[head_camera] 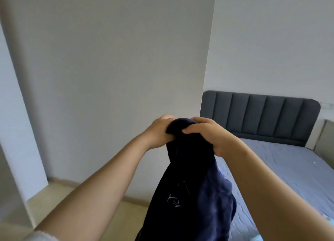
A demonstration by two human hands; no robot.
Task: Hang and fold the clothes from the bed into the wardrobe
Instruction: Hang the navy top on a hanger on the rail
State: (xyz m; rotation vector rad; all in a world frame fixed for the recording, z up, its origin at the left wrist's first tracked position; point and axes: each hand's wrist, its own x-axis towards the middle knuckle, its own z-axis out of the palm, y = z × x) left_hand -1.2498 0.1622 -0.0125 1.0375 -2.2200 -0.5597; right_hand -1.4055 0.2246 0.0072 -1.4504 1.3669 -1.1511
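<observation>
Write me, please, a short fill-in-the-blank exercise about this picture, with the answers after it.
The left hand and the right hand grip the ____ end of the garment.
The bed lies to the person's ____.
The headboard stands against the ____.
Answers: top; right; wall.

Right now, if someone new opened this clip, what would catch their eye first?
First, the dark navy garment hanging in the centre foreground, bunched at its top between the left hand and the right hand, both gripping it in mid-air. Next, the bed at right, with a grey-blue sheet and a dark padded headboard against the wall. A plain pale panel fills the left.
</observation>
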